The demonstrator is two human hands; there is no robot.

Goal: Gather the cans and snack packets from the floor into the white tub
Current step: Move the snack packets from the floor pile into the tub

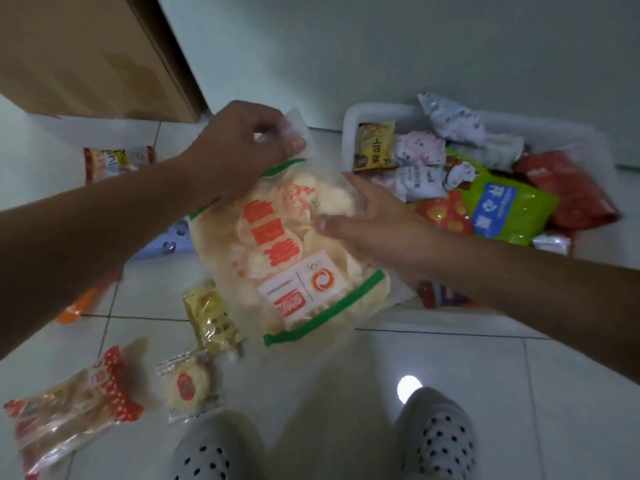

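Note:
A large clear bag of pale crackers (287,251) with green bands and red print hangs above the floor, left of the white tub (349,133). My left hand (242,147) pinches its top edge. My right hand (374,226) grips its right side. The tub holds several snack packets, among them a green one (502,206) and a red one (568,192). On the floor lie a yellow packet (211,317), a single wrapped cracker (188,386), a red-dotted bag (69,400) and a far packet (114,161). No can is visible.
A cardboard box (86,53) stands at the back left against the wall. A pale blue perforated plastic piece (173,237) and an orange item (83,299) lie under my left arm. My two dotted slippers (436,441) stand on the tiled floor at the bottom.

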